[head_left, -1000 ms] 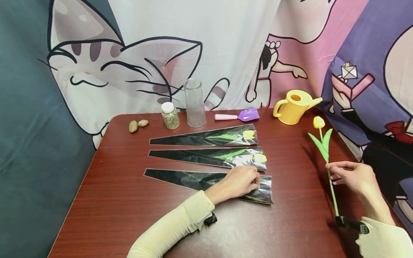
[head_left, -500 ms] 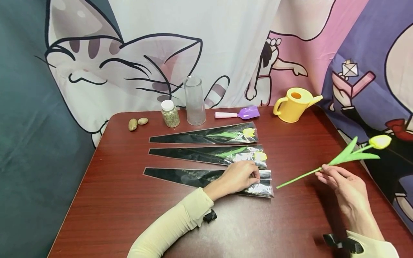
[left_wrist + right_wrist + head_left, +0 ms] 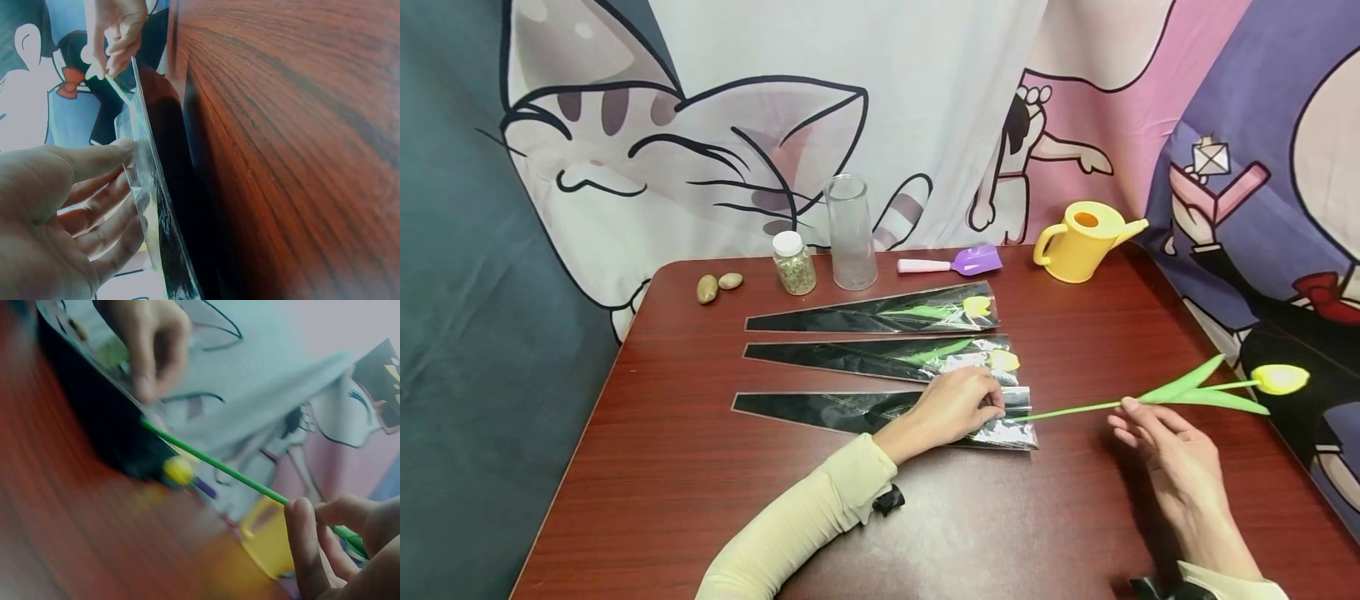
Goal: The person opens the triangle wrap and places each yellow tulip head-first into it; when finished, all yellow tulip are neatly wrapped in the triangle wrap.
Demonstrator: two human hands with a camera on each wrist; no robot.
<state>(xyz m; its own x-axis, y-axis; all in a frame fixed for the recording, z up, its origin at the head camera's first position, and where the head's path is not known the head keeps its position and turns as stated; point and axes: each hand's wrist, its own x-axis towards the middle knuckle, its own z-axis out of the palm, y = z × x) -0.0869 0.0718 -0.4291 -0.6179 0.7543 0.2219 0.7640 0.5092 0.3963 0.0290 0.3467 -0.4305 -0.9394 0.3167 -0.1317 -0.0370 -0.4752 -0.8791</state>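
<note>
With its fingertips, my left hand pinches the clear film at the wide end of the nearest flower sleeve, a tapered black-backed wrapper. In the left wrist view that sleeve's mouth is lifted off the table. My right hand holds an artificial yellow tulip by its green stem, just below the leaves. The tulip lies nearly level, bloom to the right. Its stem tip overlaps the sleeve's mouth, close by the left fingertips; the right wrist view shows the stem pointing there too.
Behind lie two more sleeves, the middle one and the far one, each with a yellow tulip inside. Along the back stand two stones, a lidded jar, a glass cylinder, a purple scoop and a yellow watering can.
The right hand has swung the tulip from upright to nearly level and moved it left, bringing the stem tip to the sleeve. The left hand stays at the sleeve, whose mouth has risen slightly.
</note>
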